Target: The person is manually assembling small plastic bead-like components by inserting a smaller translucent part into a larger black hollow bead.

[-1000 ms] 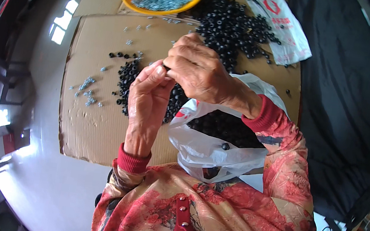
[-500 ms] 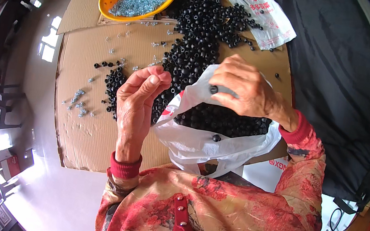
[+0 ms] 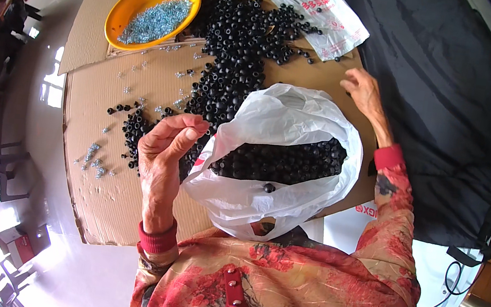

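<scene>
My left hand is raised beside the left rim of a white plastic bag. Its thumb and fingertips are pinched together, and whatever they hold is too small to make out. Inside the bag lies a heap of black beads. A single round black bead rests on the bag's near fold. Out beyond the bag's right side, my right hand is low over the cardboard. Its bent fingers look loosely apart, slightly blurred, with a small dark bead at the fingertips.
A large pile of black beads covers the middle of the cardboard. A yellow bowl with small clear-blue pieces stands at the far left; similar clear pieces lie scattered leftward. A flattened printed plastic bag and black cloth are at right.
My right hand has left the bag's mouth, where a black bead showed at its fingers, and moved right to the cardboard. The bag stands wider open. My left hand keeps its pinch. The view has shifted.
</scene>
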The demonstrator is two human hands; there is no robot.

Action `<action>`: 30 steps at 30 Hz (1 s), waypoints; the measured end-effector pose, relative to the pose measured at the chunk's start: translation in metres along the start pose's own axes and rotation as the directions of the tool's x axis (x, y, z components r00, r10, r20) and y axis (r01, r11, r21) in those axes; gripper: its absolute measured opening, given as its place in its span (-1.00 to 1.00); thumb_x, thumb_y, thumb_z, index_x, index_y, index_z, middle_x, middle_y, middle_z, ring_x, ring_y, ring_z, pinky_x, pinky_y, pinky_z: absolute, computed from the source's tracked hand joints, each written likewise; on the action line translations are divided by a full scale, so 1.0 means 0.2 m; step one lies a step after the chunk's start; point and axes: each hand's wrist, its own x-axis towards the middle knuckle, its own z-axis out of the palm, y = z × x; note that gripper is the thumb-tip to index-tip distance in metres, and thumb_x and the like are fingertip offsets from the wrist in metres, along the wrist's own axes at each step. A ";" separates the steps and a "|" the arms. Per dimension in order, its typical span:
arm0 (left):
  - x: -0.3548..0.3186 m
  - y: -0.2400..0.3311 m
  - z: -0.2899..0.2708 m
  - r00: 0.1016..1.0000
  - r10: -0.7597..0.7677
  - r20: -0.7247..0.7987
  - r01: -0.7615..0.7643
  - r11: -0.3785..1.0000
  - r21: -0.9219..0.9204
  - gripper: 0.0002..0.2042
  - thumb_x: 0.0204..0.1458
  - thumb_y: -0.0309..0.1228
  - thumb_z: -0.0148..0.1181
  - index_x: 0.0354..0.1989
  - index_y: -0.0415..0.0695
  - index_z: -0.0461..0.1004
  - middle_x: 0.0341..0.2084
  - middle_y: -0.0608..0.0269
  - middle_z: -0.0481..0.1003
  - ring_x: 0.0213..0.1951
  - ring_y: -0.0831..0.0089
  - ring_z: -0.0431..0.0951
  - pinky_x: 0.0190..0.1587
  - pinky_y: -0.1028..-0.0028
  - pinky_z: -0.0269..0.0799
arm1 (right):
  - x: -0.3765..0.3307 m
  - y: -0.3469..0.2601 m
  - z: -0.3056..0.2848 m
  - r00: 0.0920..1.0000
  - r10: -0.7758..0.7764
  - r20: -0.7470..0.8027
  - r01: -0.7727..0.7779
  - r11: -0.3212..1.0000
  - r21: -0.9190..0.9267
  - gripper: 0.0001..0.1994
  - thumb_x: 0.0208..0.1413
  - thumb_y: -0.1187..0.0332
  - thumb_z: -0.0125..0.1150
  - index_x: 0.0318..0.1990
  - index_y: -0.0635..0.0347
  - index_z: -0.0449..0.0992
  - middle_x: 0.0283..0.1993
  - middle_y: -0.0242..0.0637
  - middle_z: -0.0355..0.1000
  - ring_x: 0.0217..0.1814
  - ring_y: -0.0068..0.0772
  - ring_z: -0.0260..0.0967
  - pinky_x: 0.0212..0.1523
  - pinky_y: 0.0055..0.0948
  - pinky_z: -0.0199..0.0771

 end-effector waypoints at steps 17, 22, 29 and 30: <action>0.04 0.02 -0.09 0.999 -0.043 -0.011 0.043 0.999 0.015 -0.88 -0.03 -0.52 0.18 -0.32 -0.27 0.51 -0.36 0.24 0.52 -0.26 0.54 0.48 -0.11 0.55 0.36 | 0.41 0.39 0.29 0.959 -0.216 -0.185 0.196 0.973 -0.120 -0.94 -0.17 0.54 0.06 -0.46 0.29 0.35 -0.48 -0.01 0.33 -0.40 0.01 0.31 -0.40 -0.21 0.27; 0.05 0.02 -0.12 0.995 -0.060 -0.076 0.064 0.996 0.056 -0.87 -0.06 -0.44 0.22 -0.34 -0.21 0.53 -0.39 0.25 0.54 -0.27 0.51 0.51 -0.10 0.51 0.40 | 0.38 0.35 0.24 0.968 -0.227 -0.109 0.213 0.969 -0.126 -0.94 -0.17 0.56 0.03 -0.46 0.33 0.33 -0.50 -0.02 0.31 -0.42 0.00 0.30 -0.41 -0.19 0.25; 0.04 0.03 -0.13 0.995 -0.060 -0.084 0.067 0.994 0.082 -0.82 -0.04 -0.40 0.22 -0.31 -0.23 0.52 -0.36 0.24 0.53 -0.25 0.51 0.49 -0.08 0.53 0.37 | 0.40 -0.19 0.21 0.973 -0.206 0.100 0.193 0.973 0.124 -0.82 -0.19 0.58 0.11 -0.33 0.33 0.44 -0.49 -0.22 0.35 -0.51 -0.41 0.27 -0.47 -0.44 0.27; 0.04 0.02 -0.13 0.994 -0.080 -0.069 0.087 0.991 0.098 -0.81 -0.04 -0.40 0.22 -0.30 -0.24 0.51 -0.36 0.25 0.52 -0.25 0.52 0.49 -0.09 0.54 0.36 | 0.39 -0.29 0.22 0.950 -0.289 0.119 0.269 0.950 0.157 -0.84 -0.19 0.58 0.11 -0.35 0.33 0.44 -0.50 -0.25 0.32 -0.53 -0.47 0.22 -0.48 -0.49 0.24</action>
